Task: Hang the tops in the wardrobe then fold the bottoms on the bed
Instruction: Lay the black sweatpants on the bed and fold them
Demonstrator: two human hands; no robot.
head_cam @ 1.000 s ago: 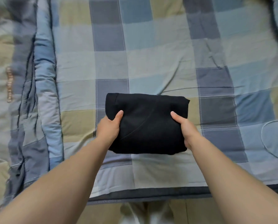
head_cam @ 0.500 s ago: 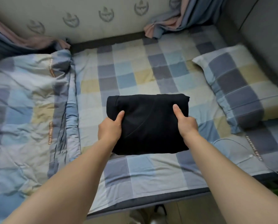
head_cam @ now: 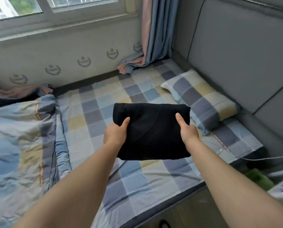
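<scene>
A folded black garment (head_cam: 151, 131) is held at the centre of the frame, raised above the checked bed (head_cam: 134, 183). Its left edge is pinched by the left hand (head_cam: 116, 133) and its right edge by the right hand (head_cam: 187, 130), thumbs on top. A checked pillow (head_cam: 201, 97) lies at right, near a grey headboard (head_cam: 236, 51).

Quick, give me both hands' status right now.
Left hand: holding the folded black garment by its left side, thumb on top.
Right hand: holding the same garment by its right side, thumb on top.
</scene>
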